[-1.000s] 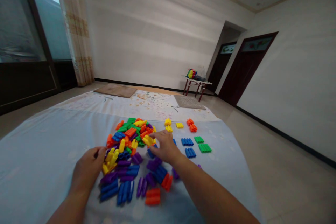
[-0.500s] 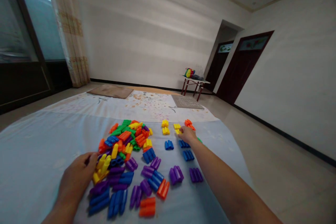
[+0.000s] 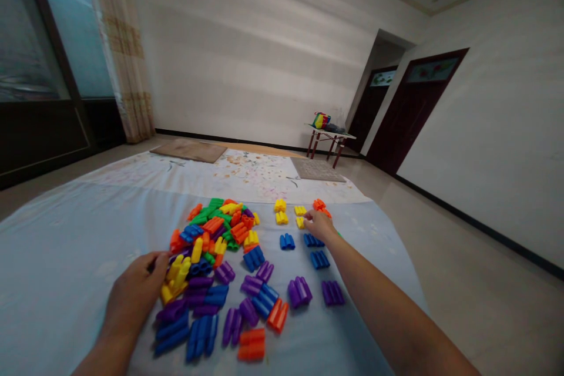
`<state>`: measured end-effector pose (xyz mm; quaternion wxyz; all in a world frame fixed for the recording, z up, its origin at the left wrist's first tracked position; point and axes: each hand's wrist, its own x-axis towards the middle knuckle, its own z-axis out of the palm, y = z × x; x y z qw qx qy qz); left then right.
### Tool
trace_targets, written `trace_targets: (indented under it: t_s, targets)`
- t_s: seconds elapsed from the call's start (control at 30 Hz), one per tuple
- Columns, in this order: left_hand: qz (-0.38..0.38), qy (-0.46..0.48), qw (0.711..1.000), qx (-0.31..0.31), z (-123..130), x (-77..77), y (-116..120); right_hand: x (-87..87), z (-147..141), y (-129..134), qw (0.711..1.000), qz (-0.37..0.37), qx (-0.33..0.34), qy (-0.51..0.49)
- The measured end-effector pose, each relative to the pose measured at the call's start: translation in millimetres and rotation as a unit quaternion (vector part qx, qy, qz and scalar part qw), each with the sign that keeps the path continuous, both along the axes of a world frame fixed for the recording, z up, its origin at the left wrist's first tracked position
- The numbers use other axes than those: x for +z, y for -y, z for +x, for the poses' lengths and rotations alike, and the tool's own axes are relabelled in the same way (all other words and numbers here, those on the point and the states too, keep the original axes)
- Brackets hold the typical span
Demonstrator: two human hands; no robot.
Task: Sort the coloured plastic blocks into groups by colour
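Observation:
My right hand [image 3: 321,225] reaches over the right side of the bed-like surface, fingertips pinched at the edge of a small yellow plastic block [image 3: 300,222]. Another yellow block [image 3: 300,210] lies just beyond it. Two blue blocks [image 3: 319,259] lie under and nearer than the wrist. My left hand [image 3: 136,288] rests at the left edge of a mixed pile, its fingers curled together beside yellow blocks [image 3: 177,273]; whatever is between them is hidden. The blocks look like short tubes joined side by side, in green, orange, blue, purple and yellow.
Yellow blocks [image 3: 281,211], a blue block [image 3: 287,242], purple blocks [image 3: 300,292] and orange blocks [image 3: 321,207] lie apart from the pile on the light blue cloth [image 3: 110,235]. Beyond are a brown mat [image 3: 189,151], a grey mat [image 3: 318,169] and a small table [image 3: 333,134].
The whole view has shifted slightly, moving the scene a little to the right. Both hands stay about where they were among the blocks.

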<state>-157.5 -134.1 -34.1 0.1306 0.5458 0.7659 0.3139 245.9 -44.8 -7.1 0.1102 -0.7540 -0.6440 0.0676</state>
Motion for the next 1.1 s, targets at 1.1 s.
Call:
trace_targets:
  t_s: [1.1]
  targets:
    - [0.007, 0.006, 1.0, 0.005, 1, -3.2, 0, 9.0, -134, 36, 0.979, -0.011, 0.201, -0.03]
